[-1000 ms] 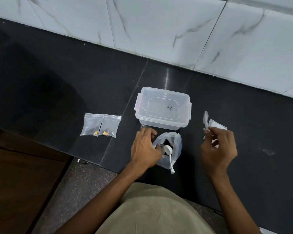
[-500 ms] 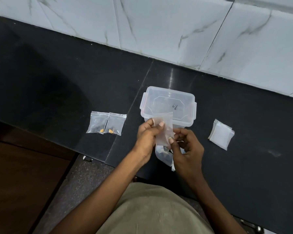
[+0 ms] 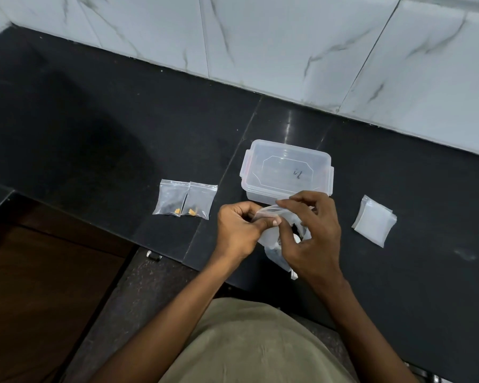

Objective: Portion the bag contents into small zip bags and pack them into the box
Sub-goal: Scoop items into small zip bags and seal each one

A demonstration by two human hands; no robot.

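A small zip bag [image 3: 271, 212] is pinched at its mouth between the left hand [image 3: 239, 232] and the right hand [image 3: 311, 230], just in front of the box [image 3: 286, 172]. Half a second ago the bag was held upright and flat before the box; now it is tipped over, with its mouth pulled slightly apart. The left thumb and fingers are pressed together on one lip, and the right fingertips are pinched on the other. The big bag [image 3: 278, 252] is lying under the hands, in front of the box, mostly hidden. Two filled bags [image 3: 185, 201] are lying left of the box, side by side and touching, unmoved. A stack of empty bags [image 3: 374, 221] is lying right of the box, as before. The box is closed by its lid on the black counter [image 3: 94, 134].
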